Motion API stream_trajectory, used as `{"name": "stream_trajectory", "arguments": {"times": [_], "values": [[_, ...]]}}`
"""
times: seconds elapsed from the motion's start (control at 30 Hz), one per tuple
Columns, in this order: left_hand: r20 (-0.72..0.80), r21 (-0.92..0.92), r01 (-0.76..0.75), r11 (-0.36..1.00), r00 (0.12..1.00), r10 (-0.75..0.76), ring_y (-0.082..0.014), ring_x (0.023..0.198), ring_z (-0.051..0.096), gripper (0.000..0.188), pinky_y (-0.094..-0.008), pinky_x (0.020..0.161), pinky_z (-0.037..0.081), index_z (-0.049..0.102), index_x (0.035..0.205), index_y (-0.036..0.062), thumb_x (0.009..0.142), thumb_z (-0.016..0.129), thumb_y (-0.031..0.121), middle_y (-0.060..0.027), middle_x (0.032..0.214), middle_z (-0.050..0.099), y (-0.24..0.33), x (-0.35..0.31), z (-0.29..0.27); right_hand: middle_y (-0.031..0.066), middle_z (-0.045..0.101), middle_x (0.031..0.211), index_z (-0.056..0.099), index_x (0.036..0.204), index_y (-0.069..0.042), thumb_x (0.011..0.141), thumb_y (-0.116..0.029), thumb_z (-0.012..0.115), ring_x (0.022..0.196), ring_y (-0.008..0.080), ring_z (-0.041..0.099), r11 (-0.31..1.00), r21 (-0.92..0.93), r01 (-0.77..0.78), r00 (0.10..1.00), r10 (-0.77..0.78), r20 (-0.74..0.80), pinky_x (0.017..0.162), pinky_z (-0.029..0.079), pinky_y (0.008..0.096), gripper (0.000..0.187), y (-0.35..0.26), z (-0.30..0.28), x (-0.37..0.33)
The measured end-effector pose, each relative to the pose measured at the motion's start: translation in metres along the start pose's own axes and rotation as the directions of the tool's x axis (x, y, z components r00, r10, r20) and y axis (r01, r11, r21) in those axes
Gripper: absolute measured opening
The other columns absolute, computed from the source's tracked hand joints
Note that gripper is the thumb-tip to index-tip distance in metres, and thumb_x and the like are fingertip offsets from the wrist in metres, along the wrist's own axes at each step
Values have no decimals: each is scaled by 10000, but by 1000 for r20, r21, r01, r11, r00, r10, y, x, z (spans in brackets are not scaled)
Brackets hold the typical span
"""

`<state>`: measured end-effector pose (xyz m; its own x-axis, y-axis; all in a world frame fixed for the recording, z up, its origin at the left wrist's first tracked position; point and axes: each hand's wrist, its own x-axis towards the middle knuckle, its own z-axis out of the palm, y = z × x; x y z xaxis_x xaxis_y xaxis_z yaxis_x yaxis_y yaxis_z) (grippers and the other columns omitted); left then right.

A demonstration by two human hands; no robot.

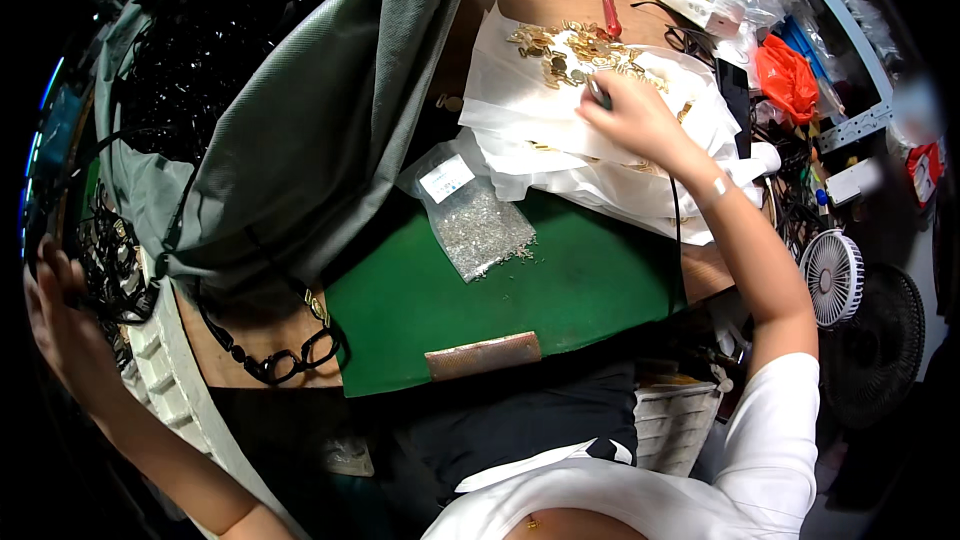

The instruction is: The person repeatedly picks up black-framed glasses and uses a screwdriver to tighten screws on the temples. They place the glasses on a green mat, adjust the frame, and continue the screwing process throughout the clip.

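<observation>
- Head view, right hand: the right hand (640, 120) is at the near edge of a heap of gold-coloured metal fittings (585, 48). Thumb and index finger pinch a small dark object (600, 92); its exact kind cannot be told from where I stand.
- Fittings: they lie loose just beyond the right hand's fingertips, on crumpled white sheets (490, 80) that extend under and around that hand.
- Left hand: the left hand (65, 315) is raised well apart from the right, fingers extended and slightly parted. It is blurred; no held item is visible. Contact with the black straps (115, 285) just beside it cannot be confirmed.
- Between the hands: a grey-green cloth (300, 110) surrounds glossy black material. Nearer the right hand, a clear plastic bag (478, 225) of small silvery pieces rests on a green mat (400, 315), some pieces spilled at its lower edge. Nearer the left hand lies a black strap with round rings (280, 367).
- Step in hand (judgement): handling at the heap of fittings, right hand working alone.
- Next move (judgement): it calls for a firm pinch on the dark object, fingertip control among loose fittings, and care not to drag the sheets. Any work on a strap would require the left hand to steady it.
</observation>
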<state>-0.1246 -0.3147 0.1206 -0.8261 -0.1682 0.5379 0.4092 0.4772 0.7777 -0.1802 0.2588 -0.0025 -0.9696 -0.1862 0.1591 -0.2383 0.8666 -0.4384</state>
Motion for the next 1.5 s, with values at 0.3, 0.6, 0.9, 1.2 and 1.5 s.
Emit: {"name": "stream_trajectory", "arguments": {"times": [0.3,0.6,0.9,1.2,1.5], "values": [[-35,-792,43,609,993,-116,-86,494,259,244,-184,376,165,337,1002,15,871,474,168,4,557,329,115,-141,124,197,560,726,557,753,26,698,-118,530,763,349,561,934,-346,88,996,-91,7,705,437,420,156,28,15,39],[-12,-578,163,799,978,-208,-69,586,409,430,-187,531,346,266,828,96,750,667,231,-31,706,457,66,-227,239,152,584,668,580,785,-40,744,-118,485,668,299,596,833,-492,254,967,-234,102,606,474,409,129,22,19,50],[466,-519,464,717,858,-218,-189,885,583,491,-290,831,423,427,1148,-60,722,654,24,-134,925,603,77,-234,219,-28,491,536,495,754,-65,775,-152,605,360,18,399,622,598,-505,816,120,565,299,270,160,142,-120,-15,-57],[442,-227,318,921,876,-194,-95,640,571,376,-197,534,459,517,1074,-38,716,631,-20,-90,821,618,101,-222,237,52,522,723,476,797,-5,792,-68,590,477,44,458,460,866,-197,902,-260,343,412,351,169,130,-143,7,-99],[425,-311,392,866,872,-242,-134,619,604,226,-218,532,461,560,982,-41,762,584,6,-93,763,623,102,-224,241,32,531,709,503,747,-23,760,-102,643,607,68,490,578,803,-145,898,-264,352,553,386,210,161,-149,12,-100]]}}
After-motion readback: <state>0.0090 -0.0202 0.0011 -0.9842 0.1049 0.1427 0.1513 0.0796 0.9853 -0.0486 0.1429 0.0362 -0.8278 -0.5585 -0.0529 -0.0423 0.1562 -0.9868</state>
